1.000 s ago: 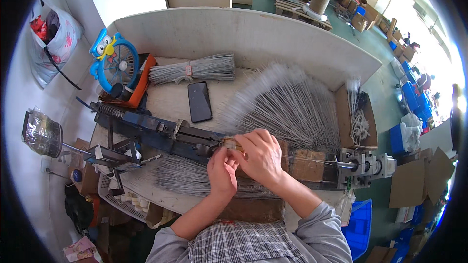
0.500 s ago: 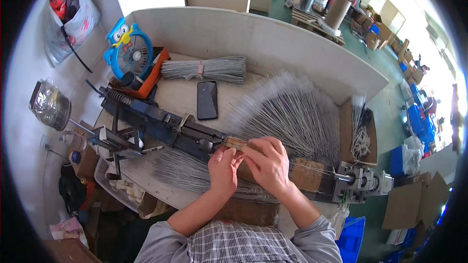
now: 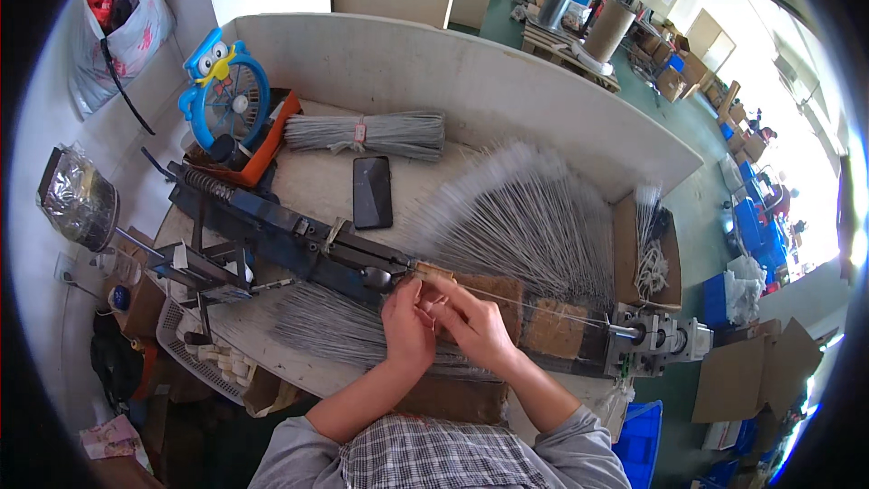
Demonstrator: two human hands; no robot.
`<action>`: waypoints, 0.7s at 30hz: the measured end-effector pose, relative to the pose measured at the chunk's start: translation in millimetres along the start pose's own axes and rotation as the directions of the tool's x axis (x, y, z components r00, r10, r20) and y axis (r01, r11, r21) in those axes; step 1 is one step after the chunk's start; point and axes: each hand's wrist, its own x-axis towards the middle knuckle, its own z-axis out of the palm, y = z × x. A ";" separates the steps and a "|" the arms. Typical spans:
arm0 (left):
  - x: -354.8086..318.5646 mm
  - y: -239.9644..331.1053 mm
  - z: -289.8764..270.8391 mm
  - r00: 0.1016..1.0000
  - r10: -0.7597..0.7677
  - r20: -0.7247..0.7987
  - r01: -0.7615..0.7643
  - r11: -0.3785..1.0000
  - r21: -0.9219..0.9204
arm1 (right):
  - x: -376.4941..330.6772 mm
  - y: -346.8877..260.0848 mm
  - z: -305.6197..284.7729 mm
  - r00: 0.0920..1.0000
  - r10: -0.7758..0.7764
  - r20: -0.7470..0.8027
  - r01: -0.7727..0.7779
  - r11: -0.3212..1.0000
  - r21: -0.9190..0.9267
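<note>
Head view, both hands (image 3: 410, 328) (image 3: 472, 326) curled close together, near dark metal bar (image 3: 291, 237), grasp unclear

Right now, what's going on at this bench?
Someone is doing close work with bare hands: the left hand and right hand are close together at the right end of a long dark machine. What their fingertips hold is too small to make out. Loose grey wires fan out beyond the right hand; a phone and a tied bundle lie farther back.
</note>
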 end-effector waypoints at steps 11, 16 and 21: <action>-2.2 -2.4 11.2 0.999 0.029 -0.041 -0.027 0.999 0.040 | 0.0 7.5 -5.7 0.998 -0.041 -0.051 0.035 0.994 -0.105; -3.6 0.0 12.1 0.998 0.053 -0.018 -0.052 0.997 0.058 | 1.7 8.2 -8.2 0.997 -0.054 -0.059 0.042 0.981 -0.187; -1.8 -1.1 8.4 0.999 0.050 -0.005 -0.050 0.999 0.008 | -0.9 2.9 -10.3 0.999 -0.026 -0.024 0.020 0.975 -0.220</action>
